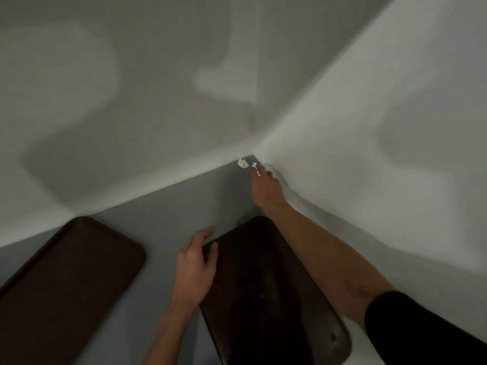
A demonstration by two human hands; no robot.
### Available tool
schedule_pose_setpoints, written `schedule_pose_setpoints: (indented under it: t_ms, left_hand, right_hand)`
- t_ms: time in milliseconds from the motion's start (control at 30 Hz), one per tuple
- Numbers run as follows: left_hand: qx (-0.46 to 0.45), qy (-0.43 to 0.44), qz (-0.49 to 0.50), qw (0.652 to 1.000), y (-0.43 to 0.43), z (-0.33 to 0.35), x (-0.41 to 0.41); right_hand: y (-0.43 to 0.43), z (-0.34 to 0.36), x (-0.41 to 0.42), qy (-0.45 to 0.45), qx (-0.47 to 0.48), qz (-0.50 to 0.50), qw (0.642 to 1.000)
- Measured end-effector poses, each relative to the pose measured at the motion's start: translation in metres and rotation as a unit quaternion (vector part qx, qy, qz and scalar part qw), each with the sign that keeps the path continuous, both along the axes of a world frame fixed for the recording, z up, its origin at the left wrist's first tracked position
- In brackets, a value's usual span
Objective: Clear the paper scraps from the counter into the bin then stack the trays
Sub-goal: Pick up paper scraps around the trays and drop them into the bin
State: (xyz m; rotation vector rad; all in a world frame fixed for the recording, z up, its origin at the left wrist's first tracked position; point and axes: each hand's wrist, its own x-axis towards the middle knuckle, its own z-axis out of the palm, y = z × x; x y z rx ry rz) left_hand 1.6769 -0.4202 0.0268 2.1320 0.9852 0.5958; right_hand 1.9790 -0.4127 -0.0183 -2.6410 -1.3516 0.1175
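Note:
Two dark brown trays lie on the grey counter (168, 222): one tray (66, 275) at the left, another tray (263, 291) in the middle. My left hand (196, 262) rests on the far left corner of the middle tray, thumb on its rim, fingers relaxed. My right hand (266, 188) stretches over that tray into the back corner, where its fingertips touch a small white paper scrap (255, 165). A larger crumpled white scrap (242, 163) lies just left of it. Blur hides whether the fingers pinch the small scrap.
White walls (369, 127) meet in a corner right behind the scraps and close off the counter at the back and right. A strip of bare counter separates the two trays. No bin is in view.

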Motion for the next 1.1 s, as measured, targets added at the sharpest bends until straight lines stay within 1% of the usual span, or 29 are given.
schedule_pose_setpoints:
  t_ms: [100, 167, 200, 267, 300, 400, 467, 500, 533, 600, 667, 700, 733, 767, 800, 833, 867, 900, 933, 967, 1000, 1033, 1067, 1100]
  left_hand:
    - [-0.003, -0.001, -0.002, 1.0, 0.013, 0.002, 0.005]
    - [-0.003, -0.011, 0.007, 1.0, 0.018, 0.005, 0.008]
    - [-0.004, -0.013, 0.012, 1.0, 0.02, 0.005, 0.009]
    - [-0.014, -0.011, 0.021, 1.0, 0.025, 0.003, 0.01]
    - [-0.025, -0.008, 0.025, 0.999, 0.027, 0.0, 0.012]
    - [-0.049, -0.005, 0.033, 0.998, 0.03, -0.007, 0.019]
    - [-0.062, -0.009, 0.03, 0.998, 0.031, -0.008, 0.029]
    - [-0.07, -0.012, 0.026, 0.997, 0.032, -0.009, 0.033]
    - [-0.078, -0.014, 0.021, 0.997, 0.032, -0.009, 0.037]
    - [-0.09, -0.02, 0.017, 0.996, 0.033, -0.007, 0.046]
    - [-0.102, -0.031, 0.018, 0.994, 0.035, -0.003, 0.054]
    - [-0.107, -0.035, 0.015, 0.994, 0.036, -0.001, 0.058]
    - [-0.112, -0.035, 0.007, 0.993, 0.037, 0.001, 0.061]
    - [-0.117, -0.031, -0.004, 0.993, 0.037, 0.003, 0.063]
    - [-0.121, -0.027, -0.016, 0.992, 0.036, 0.006, 0.066]
    - [-0.124, -0.028, -0.026, 0.991, 0.033, 0.008, 0.068]
    - [-0.129, -0.039, -0.034, 0.99, 0.03, 0.011, 0.07]
    - [-0.134, -0.054, -0.033, 0.989, 0.027, 0.014, 0.071]
    - [-0.13, -0.066, -0.022, 0.989, 0.025, 0.016, 0.072]
    - [-0.115, -0.074, -0.002, 0.991, 0.025, 0.017, 0.071]
    - [-0.094, -0.075, 0.026, 0.992, 0.028, 0.016, 0.068]
    - [-0.076, -0.071, 0.058, 0.993, 0.034, 0.013, 0.065]
    - [-0.063, -0.062, 0.083, 0.993, 0.041, 0.01, 0.061]
    - [-0.053, -0.05, 0.097, 0.993, 0.047, 0.007, 0.057]
  right_hand:
    - [0.028, -0.027, 0.04, -0.011, -0.042, 0.028, 0.999]
    - [0.034, -0.042, 0.051, -0.002, -0.05, 0.044, 0.998]
    - [0.036, -0.046, 0.051, 0.001, -0.04, 0.043, 0.998]
    - [0.035, -0.045, 0.045, 0.031, 0.034, 0.022, 0.999]
    - [0.031, -0.037, 0.041, 0.047, 0.041, 0.014, 0.998]
    - [0.016, -0.04, 0.027, 0.065, -0.022, 0.024, 0.997]
    - [0.001, -0.041, 0.019, 0.064, -0.03, 0.038, 0.997]
    - [-0.007, -0.042, 0.014, 0.082, -0.02, 0.03, 0.996]
    - [-0.015, -0.041, 0.009, 0.119, -0.006, 0.01, 0.993]
    - [-0.029, -0.03, -0.006, 0.198, 0.051, -0.034, 0.978]
    - [-0.039, -0.01, -0.025, 0.256, 0.099, -0.044, 0.961]
    - [-0.043, 0.001, -0.037, 0.306, 0.118, -0.041, 0.944]
    - [-0.047, 0.012, -0.051, 0.368, 0.14, -0.034, 0.918]
    - [-0.05, 0.024, -0.065, 0.448, 0.161, -0.032, 0.879]
    - [-0.052, 0.035, -0.078, 0.538, 0.187, -0.038, 0.821]
    - [-0.051, 0.044, -0.089, 0.617, 0.215, -0.053, 0.755]
    - [-0.048, 0.05, -0.097, 0.675, 0.238, -0.074, 0.695]
    - [-0.045, 0.056, -0.104, 0.715, 0.248, -0.093, 0.647]
    - [-0.042, 0.061, -0.107, 0.745, 0.245, -0.106, 0.612]
    - [-0.04, 0.066, -0.108, 0.77, 0.232, -0.104, 0.585]
    - [-0.04, 0.07, -0.107, 0.789, 0.213, -0.082, 0.57]
    - [-0.04, 0.073, -0.104, 0.798, 0.185, -0.05, 0.571]
    - [-0.04, 0.076, -0.099, 0.788, 0.147, -0.012, 0.597]
    - [-0.036, 0.078, -0.092, 0.758, 0.109, 0.021, 0.643]
